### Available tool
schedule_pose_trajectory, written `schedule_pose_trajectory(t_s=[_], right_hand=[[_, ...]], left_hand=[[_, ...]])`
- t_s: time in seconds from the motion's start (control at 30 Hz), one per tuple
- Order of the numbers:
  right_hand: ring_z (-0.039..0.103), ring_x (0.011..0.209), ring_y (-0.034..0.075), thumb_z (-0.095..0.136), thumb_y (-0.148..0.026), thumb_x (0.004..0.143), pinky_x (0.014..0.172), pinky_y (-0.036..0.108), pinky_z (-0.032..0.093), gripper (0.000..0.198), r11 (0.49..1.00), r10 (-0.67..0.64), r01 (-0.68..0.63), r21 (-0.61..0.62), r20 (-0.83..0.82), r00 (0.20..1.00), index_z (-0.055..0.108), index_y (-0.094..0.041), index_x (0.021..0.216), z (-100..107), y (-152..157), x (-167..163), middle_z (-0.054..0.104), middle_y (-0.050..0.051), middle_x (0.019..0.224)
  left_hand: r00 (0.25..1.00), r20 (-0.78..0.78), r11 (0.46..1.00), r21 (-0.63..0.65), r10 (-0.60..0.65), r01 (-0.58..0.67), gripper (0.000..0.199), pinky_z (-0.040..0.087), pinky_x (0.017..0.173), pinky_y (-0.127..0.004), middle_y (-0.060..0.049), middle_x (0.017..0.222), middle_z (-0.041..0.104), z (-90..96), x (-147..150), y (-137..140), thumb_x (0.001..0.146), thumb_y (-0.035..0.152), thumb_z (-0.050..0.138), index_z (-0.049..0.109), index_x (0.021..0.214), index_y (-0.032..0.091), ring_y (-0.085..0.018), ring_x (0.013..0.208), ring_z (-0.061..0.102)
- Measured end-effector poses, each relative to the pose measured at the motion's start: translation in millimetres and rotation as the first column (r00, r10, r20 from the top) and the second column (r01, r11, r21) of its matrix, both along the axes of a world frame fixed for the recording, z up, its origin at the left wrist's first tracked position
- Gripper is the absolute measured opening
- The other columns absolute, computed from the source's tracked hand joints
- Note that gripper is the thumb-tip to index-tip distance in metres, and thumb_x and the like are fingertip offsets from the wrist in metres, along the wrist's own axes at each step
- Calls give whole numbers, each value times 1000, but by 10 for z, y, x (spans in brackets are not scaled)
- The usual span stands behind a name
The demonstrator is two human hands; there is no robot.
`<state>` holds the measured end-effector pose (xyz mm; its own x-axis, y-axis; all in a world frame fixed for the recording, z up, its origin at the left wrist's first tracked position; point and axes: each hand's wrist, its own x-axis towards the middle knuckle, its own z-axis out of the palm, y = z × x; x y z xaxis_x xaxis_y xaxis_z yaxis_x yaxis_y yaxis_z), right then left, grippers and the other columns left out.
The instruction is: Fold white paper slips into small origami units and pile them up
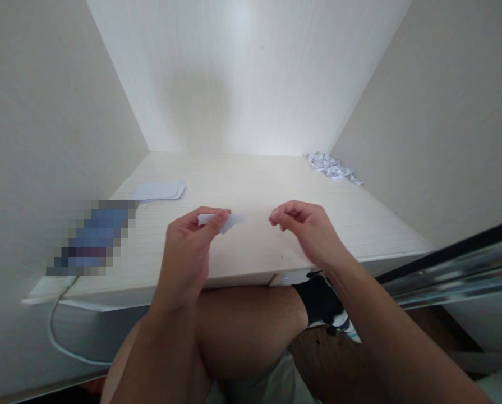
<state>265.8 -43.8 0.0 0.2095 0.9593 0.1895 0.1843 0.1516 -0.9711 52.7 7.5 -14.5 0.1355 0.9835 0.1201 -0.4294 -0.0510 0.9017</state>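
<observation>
My left hand (pixel 192 235) pinches a small strip of white paper (pixel 233 220) between thumb and fingers, above the front part of the desk. The paper's right end looks ragged and sticks out past the thumb. To the right, apart from the paper, my right hand (pixel 303 221) hovers over the desk with curled fingers and the thumb against the fingertips. Nothing shows between them. A small stack of white paper sheets (pixel 157 191) lies at the left of the desk. Crumpled or torn paper pieces (pixel 328 165) form a heap in the back right corner.
The pale desk (pixel 234 174) is enclosed by a back panel and side walls. A blurred-out, screen-like object (pixel 95 235) stands at the left, with a white cable (pixel 53 331) hanging below. My crossed leg (pixel 251 325) is under the front edge. A dark-framed object (pixel 456 264) is at right.
</observation>
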Motion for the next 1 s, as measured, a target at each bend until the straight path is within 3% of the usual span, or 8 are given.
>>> schedule_pose_trajectory(t_s=[0.13, 0.27, 0.4, 0.57, 0.7, 0.8, 0.9, 1.0], right_hand=[[62, 75, 15, 80, -33, 77, 71, 31, 43, 15, 969, -247, 246, -23, -54, 967, 73, -21, 72, -152, -79, 278, 73, 2, 77], [67, 86, 17, 82, -36, 80, 78, 33, 49, 19, 1000, 5, -5, -1, 29, 1000, 76, -21, 89, -132, -174, -28, 77, 4, 93], [65, 72, 16, 84, -39, 79, 68, 32, 51, 23, 977, 202, -207, -46, -103, 974, 73, -20, 86, -112, -125, -333, 72, 1, 78], [65, 69, 12, 89, -30, 73, 69, 28, 51, 23, 982, 141, -180, -58, -416, 898, 70, -19, 80, -185, -72, -367, 70, -1, 76], [63, 68, 9, 90, -23, 70, 70, 23, 51, 24, 943, 143, -317, -98, -741, 656, 69, -18, 81, -223, -96, -425, 70, -2, 80], [62, 68, 9, 89, -22, 71, 71, 24, 52, 24, 928, 155, -367, -67, -825, 544, 70, -18, 84, -251, -117, -488, 68, -2, 78], [61, 70, 11, 89, -23, 72, 74, 27, 52, 23, 931, 150, -359, -67, -826, 543, 69, -19, 84, -278, -125, -517, 67, -2, 78], [62, 75, 13, 89, -30, 74, 76, 30, 50, 23, 944, 158, -321, -77, -748, 645, 70, -20, 83, -287, -116, -510, 67, -2, 80]], left_hand=[[992, -116, 999, -28, -45, 42, 19, 50, 66, -24, -3, 72, 74, 31, -73, 11, 67, 35, 89, 80, 71, 18, -13, 70, 62], [899, -347, 960, -23, -268, 278, 20, 51, 58, -24, -4, 71, 75, 17, 69, -75, 72, 35, 85, 80, 77, 17, -14, 64, 63], [881, -356, 946, -30, -312, 323, 21, 52, 56, -23, -4, 72, 75, -44, 140, -82, 77, 38, 83, 80, 79, 18, -16, 66, 65], [918, -196, 938, -28, -345, 346, 21, 54, 61, -24, -5, 83, 75, -63, 72, -61, 79, 37, 83, 80, 88, 18, -16, 75, 68], [890, -46, 889, 48, -454, 456, 24, 53, 64, -23, -4, 94, 74, -45, 48, -91, 77, 27, 86, 80, 99, 20, -12, 74, 63], [881, -66, 877, 83, -468, 472, 31, 50, 61, -21, -3, 89, 73, -60, 61, -108, 76, 21, 86, 80, 106, 22, -10, 71, 58], [900, -88, 895, 100, -427, 435, 29, 50, 61, -22, -2, 83, 71, -83, 75, -108, 77, 20, 85, 80, 105, 21, -11, 69, 57], [910, -123, 906, 105, -396, 409, 27, 51, 62, -23, -1, 80, 70, -88, 76, -97, 79, 23, 84, 79, 105, 21, -11, 67, 58]])
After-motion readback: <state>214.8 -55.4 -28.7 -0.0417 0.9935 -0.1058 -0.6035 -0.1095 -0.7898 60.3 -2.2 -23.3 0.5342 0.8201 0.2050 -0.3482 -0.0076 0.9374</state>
